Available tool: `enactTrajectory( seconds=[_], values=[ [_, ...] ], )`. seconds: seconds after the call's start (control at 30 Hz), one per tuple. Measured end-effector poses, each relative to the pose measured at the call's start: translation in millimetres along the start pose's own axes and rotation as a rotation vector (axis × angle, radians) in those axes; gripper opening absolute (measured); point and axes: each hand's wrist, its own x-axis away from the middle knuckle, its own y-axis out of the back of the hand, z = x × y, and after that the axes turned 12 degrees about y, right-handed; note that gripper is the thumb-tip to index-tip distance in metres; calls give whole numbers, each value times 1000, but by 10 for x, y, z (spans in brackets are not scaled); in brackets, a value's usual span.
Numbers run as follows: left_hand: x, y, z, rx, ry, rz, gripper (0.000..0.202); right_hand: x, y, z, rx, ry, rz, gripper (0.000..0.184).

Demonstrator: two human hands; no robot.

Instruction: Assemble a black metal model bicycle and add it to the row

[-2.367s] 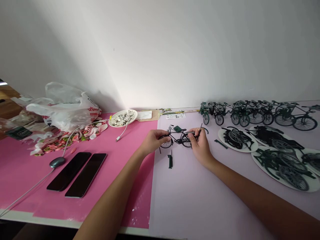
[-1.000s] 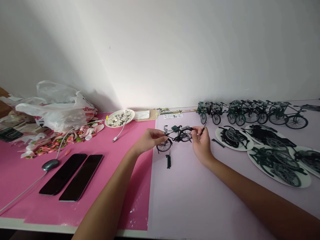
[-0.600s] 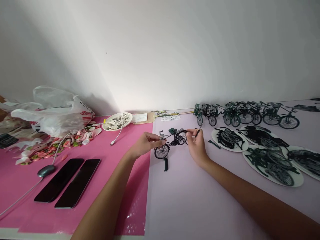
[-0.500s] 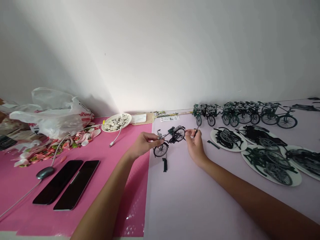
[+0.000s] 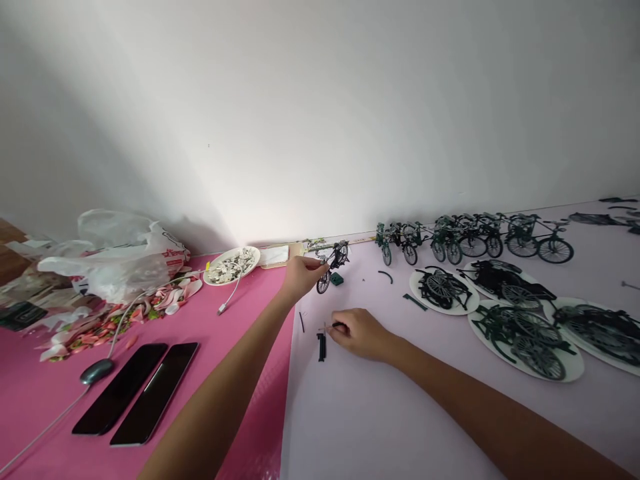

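Holds a small dark bicycle (image 5: 338,257), tilted, in the left hand's grip (image 5: 303,275) near centre. Pinches a slim dark tool (image 5: 339,325) in the right hand's grip (image 5: 363,331) at five o'clock, near dark strips (image 5: 321,348) at six on the worktop (image 5: 380,413). Shows upright bicycles (image 5: 473,240) lined up near the wall (image 5: 400,133) at three, plates (image 5: 575,363) of bicycle parts (image 5: 540,353) towards four, two phones (image 5: 155,393) (both black) at eight, a plastic bag (image 5: 117,257) at nine.

Open way on lilac tabletop (image 5: 340,427) nearside of right grip (image 5: 360,333), plates (image 5: 573,371) crowding farther right, standing bicycles (image 5: 473,241) barring the back
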Motion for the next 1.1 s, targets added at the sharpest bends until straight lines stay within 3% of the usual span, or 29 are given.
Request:
enactTrajectory(
  seconds=[0.1, 0.23, 0.43, 0.57, 0.8, 1.1],
  values=[
    [-280, -150, -115, -43, 8, -46, 37, -4, 12, 62, 89, -12, 84, 39],
    [-583, -471, -255, -61, 24, -61, 42, -32, 25, 68, 85, -36, 81, 36],
    [-834, -983, -465, -125, 75, -91, 44, -46, 22, 64, 138, -57, 120, 32],
    [-959, -1211, -583, -161, 97, -117, 42, -51, 27, 67, 159, -21, 140, 34],
    [-1113, -1402, -637, -202, 124, -152, 18, -62, -26, -41, 209, -31, 191, 40],
    [-1038, -1472, -646, -223, 138, -172, 31, -61, 38, 85, 214, -128, 235, 35]
  ],
)
